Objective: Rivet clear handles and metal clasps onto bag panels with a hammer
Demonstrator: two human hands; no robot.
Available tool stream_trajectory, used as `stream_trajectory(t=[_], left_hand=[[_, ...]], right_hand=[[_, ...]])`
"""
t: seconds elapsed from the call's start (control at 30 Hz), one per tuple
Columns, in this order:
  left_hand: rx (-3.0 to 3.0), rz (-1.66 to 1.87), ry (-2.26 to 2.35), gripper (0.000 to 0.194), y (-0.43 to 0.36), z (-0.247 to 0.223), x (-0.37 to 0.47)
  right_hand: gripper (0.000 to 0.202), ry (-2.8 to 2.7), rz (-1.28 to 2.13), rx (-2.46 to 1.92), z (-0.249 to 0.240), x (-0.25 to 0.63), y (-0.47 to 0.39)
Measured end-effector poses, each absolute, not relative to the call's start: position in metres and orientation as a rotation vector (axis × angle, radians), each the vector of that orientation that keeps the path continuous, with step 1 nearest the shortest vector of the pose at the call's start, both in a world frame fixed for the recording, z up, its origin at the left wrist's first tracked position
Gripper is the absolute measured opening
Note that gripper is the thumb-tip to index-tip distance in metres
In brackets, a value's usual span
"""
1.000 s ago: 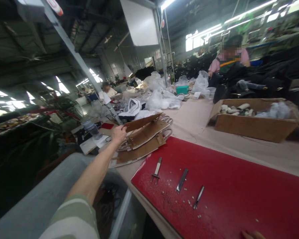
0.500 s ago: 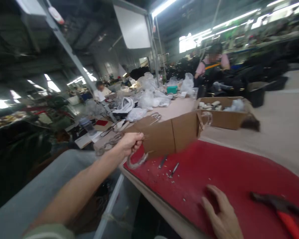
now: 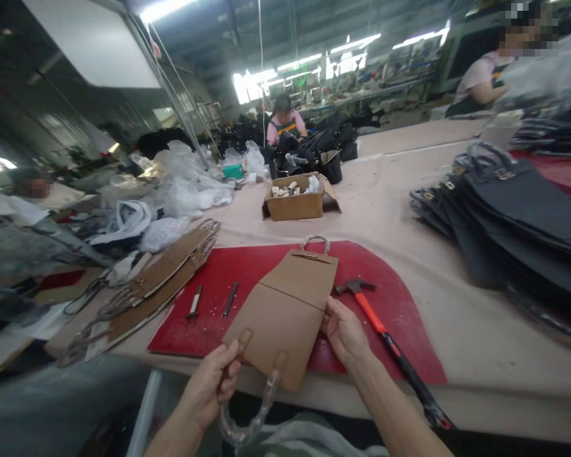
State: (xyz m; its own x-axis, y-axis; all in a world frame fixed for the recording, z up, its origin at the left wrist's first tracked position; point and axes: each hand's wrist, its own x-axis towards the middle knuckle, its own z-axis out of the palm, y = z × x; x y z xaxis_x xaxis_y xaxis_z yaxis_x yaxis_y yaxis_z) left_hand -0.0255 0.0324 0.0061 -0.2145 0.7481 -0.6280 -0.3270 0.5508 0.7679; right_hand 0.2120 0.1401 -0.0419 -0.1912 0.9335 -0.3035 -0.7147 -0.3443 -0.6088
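A brown bag panel (image 3: 285, 304) with a crease across it lies tilted over the red mat (image 3: 400, 311). One plastic-wrapped handle (image 3: 315, 240) stands at its far end, beside a small metal fitting. The other wrapped handle (image 3: 250, 428) hangs off the near end. My left hand (image 3: 219, 377) pinches the near left corner by a handle tab. Along the right edge, the fingers of my right hand (image 3: 346, 330) are closed on the panel, partly hidden under it. A claw hammer (image 3: 372, 311) with a red and black grip lies just right of my right hand.
Two small metal tools (image 3: 230, 299) lie on the mat's left side among tiny bits. Stacked brown panels (image 3: 166, 263) are at left, black bag pieces (image 3: 518, 209) at right. A cardboard box (image 3: 295, 206) stands behind; a co-worker (image 3: 285, 124) sits beyond.
The brown bag panel has come from the left to in front of me and now lies lengthwise. My right hand, empty before, has taken its right edge. The view has swung right.
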Motion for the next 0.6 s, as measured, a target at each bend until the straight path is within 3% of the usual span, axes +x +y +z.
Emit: stream_trajectory(t=[0.27,0.5,0.6], left_hand=[[0.417,0.897,1.54,0.066,0.007,-0.003,-0.036],[0.776,0.638,1.797,0.047,0.0,0.049,-0.141],[1.059,0.439,1.864,0.036,0.009,0.074,-0.195]], right_hand=[[0.026,-0.438,1.844,-0.884,-0.027,0.212,0.178],[0.038,-0.429,1.881,-0.59,0.006,0.216,0.197],[0.032,-0.325,1.851,-0.568,0.0,0.214,0.189]])
